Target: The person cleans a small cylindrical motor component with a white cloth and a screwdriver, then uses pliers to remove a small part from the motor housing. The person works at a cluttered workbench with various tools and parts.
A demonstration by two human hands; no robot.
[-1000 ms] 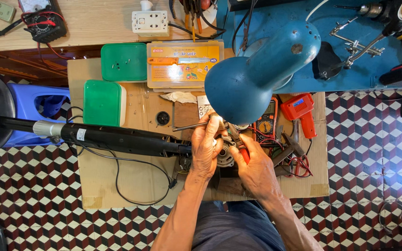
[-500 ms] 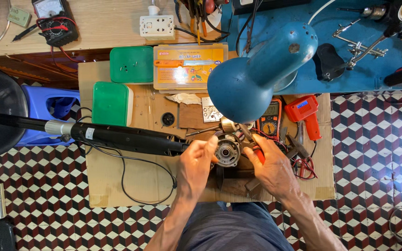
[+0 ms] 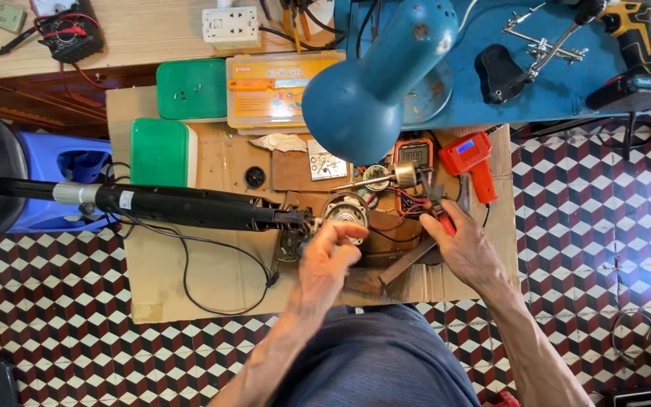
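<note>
Right now I have my left hand (image 3: 329, 256) just below the middle of the frame, fingers curled loosely, their tips resting on the small round electric motor (image 3: 346, 211), which sits on the cardboard sheet (image 3: 190, 290) at the end of the long black fan pole (image 3: 182, 205); that light touch seems meant to steady the motor rather than lift it. My right hand (image 3: 465, 249), right of centre, is clenched around the red-handled pliers (image 3: 437, 207), whose nose points up toward the red wires beside the motor, so I judge it is kept close for work on the wiring. An orange multimeter (image 3: 414, 154) and a red soldering gun (image 3: 472, 162) lie just above, within easy reach. A big blue desk lamp (image 3: 374, 83) hangs over the upper middle, aimed down at the work. Green plastic boxes (image 3: 163, 151) sit at the upper left, pushed aside.
</note>
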